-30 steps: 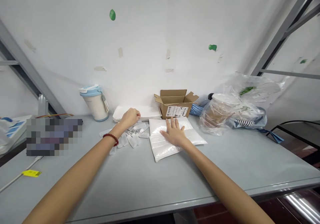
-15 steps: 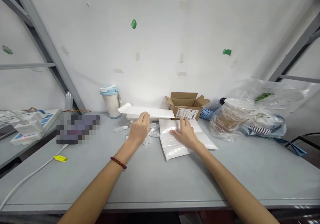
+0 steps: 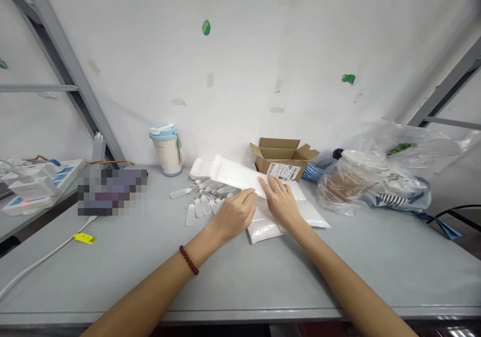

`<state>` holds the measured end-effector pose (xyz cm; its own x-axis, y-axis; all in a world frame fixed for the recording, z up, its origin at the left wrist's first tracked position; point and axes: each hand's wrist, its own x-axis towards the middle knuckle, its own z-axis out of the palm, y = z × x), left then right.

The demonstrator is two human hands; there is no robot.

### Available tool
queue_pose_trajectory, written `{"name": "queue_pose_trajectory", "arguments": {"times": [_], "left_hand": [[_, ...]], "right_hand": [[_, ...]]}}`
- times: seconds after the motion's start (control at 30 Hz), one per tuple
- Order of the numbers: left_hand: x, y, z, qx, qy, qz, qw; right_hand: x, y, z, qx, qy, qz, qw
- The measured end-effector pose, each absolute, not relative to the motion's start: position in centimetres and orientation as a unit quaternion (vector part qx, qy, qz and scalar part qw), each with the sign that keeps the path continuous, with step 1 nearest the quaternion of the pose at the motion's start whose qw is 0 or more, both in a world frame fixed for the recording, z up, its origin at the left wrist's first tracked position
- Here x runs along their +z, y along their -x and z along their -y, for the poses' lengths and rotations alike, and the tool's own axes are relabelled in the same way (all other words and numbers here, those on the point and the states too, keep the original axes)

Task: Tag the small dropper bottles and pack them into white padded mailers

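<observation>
Grip: my left hand (image 3: 233,215) is pinching the near end of the white flat pack (image 3: 235,175) between thumb and forefinger, and the other fingers are curling loosely beneath.
Right hand: my right hand (image 3: 282,204) is lying flat with its fingers straight and close together. Its fingertips (image 3: 265,184) are touching that same near end, and the palm is pressing on the stack of clear bags (image 3: 311,215) in front of the cardboard box (image 3: 283,159).
Pack position: the pack is slanting across the space front-left of the box. Its near end is sitting between my two hands, and its far end seems to be rising off the table (image 3: 338,267) further left of the box.
Handling, my judgement: the pack is looking thin and floppy, so I am pinching close to the edge with light pressure and letting the right fingertips steady the end. The right palm is weighting the bag stack so it is not sliding.
Clutter: small white tags (image 3: 201,205) are lying loose left of the box, just under the raised pack, and I am judging a low sweep there risky. The lidded cup (image 3: 167,149) is standing well left of the box.
</observation>
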<state>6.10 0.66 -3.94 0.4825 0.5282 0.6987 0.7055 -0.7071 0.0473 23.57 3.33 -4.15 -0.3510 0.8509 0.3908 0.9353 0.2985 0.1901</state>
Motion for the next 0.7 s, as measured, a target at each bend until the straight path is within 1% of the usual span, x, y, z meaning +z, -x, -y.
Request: {"name": "queue_pose_trajectory", "arguments": {"times": [0.13, 0.2, 0.23, 0.27, 0.3, 0.37, 0.4, 0.43, 0.47, 0.5, 0.57, 0.7], "left_hand": [[-2.5, -4.5, -1.0, -0.471, 0.765, 0.406, 0.167], [-1.5, -3.3, -1.5, -0.535, 0.7, 0.451, 0.14], [-1.0, -2.7, -1.8, -0.565, 0.666, 0.478, 0.098], [-0.5, -2.2, -2.1, -0.59, 0.63, 0.504, 0.028], [-0.2, -1.7, -2.4, -0.605, 0.593, 0.526, -0.072], [0.3, -1.0, -2.8, -0.595, 0.508, 0.538, -0.313], [0.3, -0.8, -3.0, -0.576, 0.466, 0.526, -0.417], [0.3, -0.8, -3.1, -0.558, 0.432, 0.509, -0.493], [0.2, -0.8, -3.1, -0.546, 0.41, 0.495, -0.538], [0.1, -1.0, -3.0, -0.537, 0.404, 0.487, -0.558], [-0.3, -1.7, -2.6, -0.508, 0.43, 0.48, -0.571], [-0.9, -2.9, -1.8, -0.414, 0.548, 0.439, -0.579]], "right_hand": [[-4.1, -24.9, -4.2, -0.225, 0.548, 0.797, 0.12], [-4.1, -25.2, -4.4, -0.243, 0.533, 0.799, 0.134], [-4.0, -25.3, -4.4, -0.253, 0.526, 0.799, 0.143], [-4.0, -25.3, -4.4, -0.261, 0.52, 0.799, 0.152], [-4.0, -25.2, -4.4, -0.268, 0.513, 0.8, 0.159], [-4.0, -24.9, -4.2, -0.274, 0.503, 0.803, 0.168], [-4.0, -24.7, -4.0, -0.272, 0.499, 0.805, 0.171], [-3.9, -24.5, -3.8, -0.266, 0.494, 0.81, 0.171], [-3.8, -24.3, -3.5, -0.257, 0.485, 0.818, 0.171], [-3.6, -24.0, -3.2, -0.245, 0.472, 0.83, 0.169], [-3.1, -23.6, -2.4, -0.219, 0.435, 0.858, 0.165], [-2.4, -22.8, -1.2, -0.187, 0.392, 0.884, 0.172]]}}
